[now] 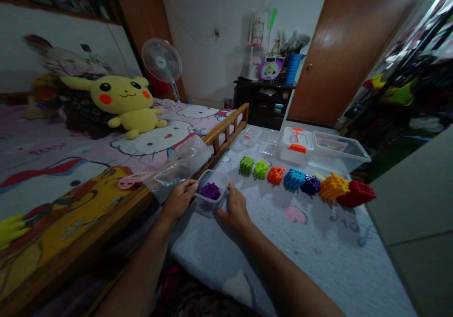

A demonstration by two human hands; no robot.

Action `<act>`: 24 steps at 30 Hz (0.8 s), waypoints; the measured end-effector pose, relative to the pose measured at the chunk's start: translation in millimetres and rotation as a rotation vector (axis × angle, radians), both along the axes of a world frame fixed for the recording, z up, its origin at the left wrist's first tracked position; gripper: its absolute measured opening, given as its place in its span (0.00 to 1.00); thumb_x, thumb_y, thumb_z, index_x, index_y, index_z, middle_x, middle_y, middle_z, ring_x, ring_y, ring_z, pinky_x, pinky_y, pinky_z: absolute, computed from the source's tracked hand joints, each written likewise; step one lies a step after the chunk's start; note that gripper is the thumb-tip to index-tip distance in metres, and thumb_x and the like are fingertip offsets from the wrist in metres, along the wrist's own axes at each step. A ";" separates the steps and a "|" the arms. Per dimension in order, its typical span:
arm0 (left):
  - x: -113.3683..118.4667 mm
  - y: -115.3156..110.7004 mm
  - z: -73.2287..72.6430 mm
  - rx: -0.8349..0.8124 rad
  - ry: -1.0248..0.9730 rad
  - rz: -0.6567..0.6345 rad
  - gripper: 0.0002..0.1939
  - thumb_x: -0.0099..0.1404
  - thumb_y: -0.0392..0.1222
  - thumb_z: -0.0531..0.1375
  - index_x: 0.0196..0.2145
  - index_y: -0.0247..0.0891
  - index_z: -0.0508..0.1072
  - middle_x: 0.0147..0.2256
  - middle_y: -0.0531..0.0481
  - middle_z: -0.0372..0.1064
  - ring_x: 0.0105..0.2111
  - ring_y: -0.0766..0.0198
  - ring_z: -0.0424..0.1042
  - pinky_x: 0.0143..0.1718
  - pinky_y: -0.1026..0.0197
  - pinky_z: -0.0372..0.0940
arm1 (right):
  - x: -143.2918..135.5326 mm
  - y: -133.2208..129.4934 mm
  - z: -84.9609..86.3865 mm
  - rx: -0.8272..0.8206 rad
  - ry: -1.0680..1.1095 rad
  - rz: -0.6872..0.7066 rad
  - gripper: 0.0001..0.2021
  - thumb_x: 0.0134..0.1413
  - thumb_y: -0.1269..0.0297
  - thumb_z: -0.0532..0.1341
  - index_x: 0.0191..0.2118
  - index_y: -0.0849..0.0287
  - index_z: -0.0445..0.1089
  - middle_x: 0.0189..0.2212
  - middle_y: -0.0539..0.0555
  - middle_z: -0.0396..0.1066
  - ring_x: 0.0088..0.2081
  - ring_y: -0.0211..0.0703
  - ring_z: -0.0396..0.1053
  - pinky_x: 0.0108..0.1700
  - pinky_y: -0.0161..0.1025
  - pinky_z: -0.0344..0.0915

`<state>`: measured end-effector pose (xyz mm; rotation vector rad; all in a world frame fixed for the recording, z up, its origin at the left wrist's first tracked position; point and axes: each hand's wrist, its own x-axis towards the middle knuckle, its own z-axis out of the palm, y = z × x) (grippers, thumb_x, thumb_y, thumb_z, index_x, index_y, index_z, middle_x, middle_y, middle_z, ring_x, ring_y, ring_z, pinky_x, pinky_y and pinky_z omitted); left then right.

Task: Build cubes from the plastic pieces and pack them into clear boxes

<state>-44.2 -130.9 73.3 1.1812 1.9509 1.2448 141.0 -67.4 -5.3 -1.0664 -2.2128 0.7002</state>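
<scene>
A small clear plastic container (224, 195) with purple toy pieces (210, 191) in it is between my hands, low over the near left part of the blanket-covered surface. At its left rim, my left hand (180, 197) grips with thumb and fingers. My right hand (236, 208) holds the opposite side, thumb lower on the wall. To the right runs a row of toy piece stacks: green (246, 165), lime (261, 169), orange (276, 175), light blue (294, 179), dark purple (310, 184), yellow (333, 186) and red (356, 193).
Behind the row stand a clear box with an orange-handled lid (296, 143) and an open clear bin (341, 149). A wooden bed rail (226, 135) borders the left side, with a crumpled clear bag (180, 163) against it. A yellow plush (130, 102) sits on the bed.
</scene>
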 end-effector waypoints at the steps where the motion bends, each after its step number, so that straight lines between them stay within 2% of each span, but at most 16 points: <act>1: -0.4 -0.3 0.6 -0.005 0.008 -0.002 0.25 0.59 0.61 0.58 0.39 0.36 0.76 0.32 0.48 0.75 0.30 0.59 0.72 0.33 0.60 0.65 | -0.4 -0.5 0.7 -0.001 0.005 -0.003 0.48 0.44 0.62 0.66 0.70 0.63 0.46 0.63 0.69 0.60 0.61 0.63 0.60 0.61 0.58 0.58; 6: -3.9 -0.9 2.6 0.002 0.042 0.022 0.24 0.60 0.61 0.57 0.40 0.36 0.76 0.29 0.50 0.74 0.29 0.59 0.71 0.31 0.61 0.64 | -3.5 -3.9 5.3 -0.027 0.023 -0.008 0.48 0.45 0.61 0.67 0.70 0.64 0.46 0.60 0.69 0.63 0.60 0.64 0.62 0.62 0.59 0.57; 10: -7.9 -2.5 -1.8 -0.002 0.063 -0.019 0.23 0.62 0.60 0.56 0.39 0.36 0.75 0.28 0.50 0.73 0.29 0.59 0.71 0.31 0.61 0.64 | -4.3 -5.7 4.4 -0.014 -0.007 0.005 0.48 0.45 0.61 0.67 0.70 0.64 0.46 0.62 0.70 0.61 0.61 0.64 0.60 0.62 0.60 0.56; 13: -9.9 -5.6 0.2 -0.053 0.204 -0.016 0.23 0.63 0.59 0.54 0.40 0.37 0.75 0.30 0.49 0.74 0.31 0.57 0.73 0.32 0.60 0.63 | 1.5 -4.1 6.5 -0.016 -0.010 0.045 0.51 0.44 0.61 0.68 0.71 0.62 0.43 0.62 0.69 0.61 0.61 0.64 0.60 0.62 0.61 0.57; 15: -8.6 -8.0 8.7 -0.118 0.362 0.041 0.23 0.64 0.59 0.53 0.42 0.39 0.75 0.27 0.50 0.73 0.29 0.56 0.73 0.31 0.60 0.61 | 11.3 -0.8 10.6 -0.029 0.004 0.075 0.52 0.44 0.60 0.69 0.72 0.62 0.42 0.62 0.69 0.61 0.61 0.63 0.60 0.61 0.61 0.58; 18: 0.1 -8.5 31.1 -0.148 0.527 0.120 0.25 0.66 0.60 0.51 0.46 0.40 0.75 0.25 0.50 0.72 0.29 0.55 0.73 0.30 0.60 0.59 | 36.0 8.6 17.9 -0.044 0.016 0.099 0.47 0.47 0.61 0.67 0.71 0.61 0.46 0.62 0.68 0.62 0.62 0.60 0.60 0.62 0.59 0.59; 21: 16.7 1.1 58.0 -0.076 0.576 0.086 0.25 0.66 0.59 0.51 0.49 0.39 0.74 0.28 0.49 0.73 0.31 0.55 0.73 0.33 0.59 0.59 | 67.9 22.3 22.6 -0.040 0.003 0.095 0.38 0.51 0.65 0.64 0.67 0.61 0.54 0.59 0.66 0.65 0.60 0.56 0.63 0.62 0.57 0.60; 24: 35.6 27.6 80.0 0.005 0.574 -0.009 0.22 0.63 0.55 0.56 0.48 0.39 0.75 0.31 0.49 0.74 0.32 0.56 0.72 0.35 0.59 0.60 | 97.5 36.9 25.1 -0.044 -0.012 0.055 0.32 0.52 0.67 0.62 0.64 0.60 0.60 0.55 0.64 0.70 0.56 0.54 0.68 0.59 0.55 0.65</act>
